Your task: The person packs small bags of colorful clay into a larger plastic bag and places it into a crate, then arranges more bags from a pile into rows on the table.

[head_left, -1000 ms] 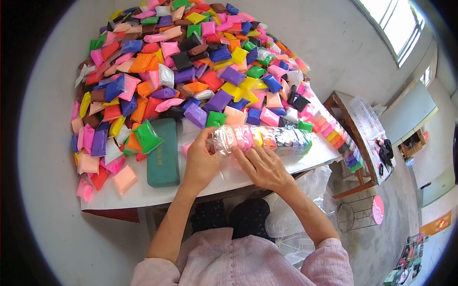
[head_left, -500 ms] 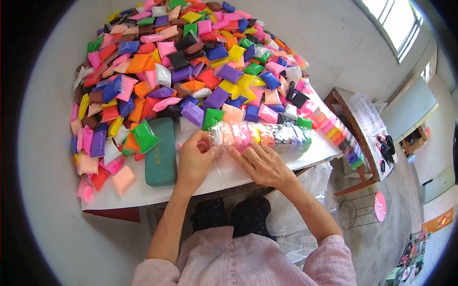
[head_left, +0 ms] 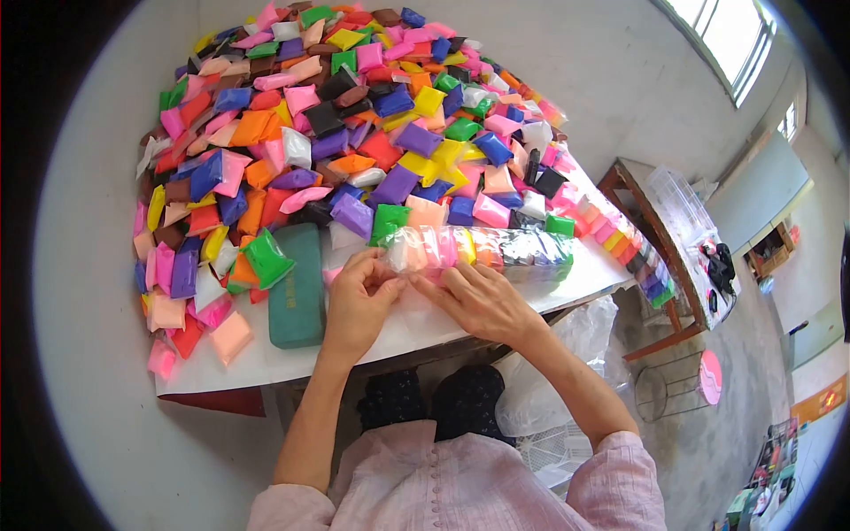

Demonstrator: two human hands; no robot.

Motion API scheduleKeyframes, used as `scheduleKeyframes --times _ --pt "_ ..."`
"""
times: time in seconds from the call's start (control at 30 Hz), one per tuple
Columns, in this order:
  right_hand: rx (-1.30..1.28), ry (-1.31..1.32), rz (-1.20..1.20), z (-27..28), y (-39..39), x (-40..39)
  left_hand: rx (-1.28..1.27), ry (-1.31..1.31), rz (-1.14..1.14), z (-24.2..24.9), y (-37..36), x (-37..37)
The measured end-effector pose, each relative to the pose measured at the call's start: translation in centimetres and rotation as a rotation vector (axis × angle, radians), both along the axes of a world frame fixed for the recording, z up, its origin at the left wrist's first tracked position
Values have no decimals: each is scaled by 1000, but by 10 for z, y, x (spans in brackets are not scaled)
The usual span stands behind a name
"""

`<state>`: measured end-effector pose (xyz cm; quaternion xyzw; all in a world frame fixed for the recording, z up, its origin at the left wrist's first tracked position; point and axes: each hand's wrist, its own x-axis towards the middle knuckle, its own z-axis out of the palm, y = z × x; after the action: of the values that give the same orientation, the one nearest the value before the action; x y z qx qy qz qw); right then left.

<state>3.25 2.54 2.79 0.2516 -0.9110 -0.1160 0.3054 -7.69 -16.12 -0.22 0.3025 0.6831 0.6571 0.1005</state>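
Observation:
A long clear plastic bag [head_left: 536,251] lies along the table's front edge, filled with a row of small soft packets running from white and pink through yellow and orange to black, blue and green. At its left end my left hand [head_left: 359,305] is closed, thumb and fingertips pinching the film. My right hand [head_left: 487,303] rests on the near side of the bag, fingers curled against it and the index finger reaching toward the left hand. To the left of my left hand stands a dark green oblong case [head_left: 297,296], with a green packet [head_left: 267,257] leaning on it.
A big heap of coloured packets [head_left: 332,142] covers the back of the white table [head_left: 243,376]. More packed rows [head_left: 624,248] lie at the right end. Beyond are a wooden side table [head_left: 651,212], a pink-topped wire stool [head_left: 710,378] and loose clear plastic [head_left: 567,372] beside my legs.
The view has shifted slightly. My right index fingertip has come a little closer to my left fingers at the bag's end; both hands stay on the bag.

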Motion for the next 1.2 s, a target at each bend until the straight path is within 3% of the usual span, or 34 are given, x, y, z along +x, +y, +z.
scheduleKeyframes --times 0.17,0.27,0.43,0.53,0.73,0.83,0.97,1.13,1.2 --pt "-121 -115 28 2 4 2 -25 21 93 10 4 5" --pt "-378 44 53 7 13 12 -57 -28 86 15 5 4" --pt "-354 -7 -302 31 34 3 -99 -5 95 16 7 0" --pt "-358 -197 -396 25 45 1 -73 86 153 9 13 -4" --pt "-412 -278 -465 30 49 -2 -183 513 197 4 16 -10" --pt "-426 -277 -524 27 49 -5 -195 479 208 8 19 -8" --pt "-456 -286 -496 23 53 -4 -315 637 353 -1 22 -13" --pt "-425 -248 -463 21 57 -1 -574 673 469 43 1 35" --pt "-422 -233 -436 20 57 0 -292 919 373 54 4 41"
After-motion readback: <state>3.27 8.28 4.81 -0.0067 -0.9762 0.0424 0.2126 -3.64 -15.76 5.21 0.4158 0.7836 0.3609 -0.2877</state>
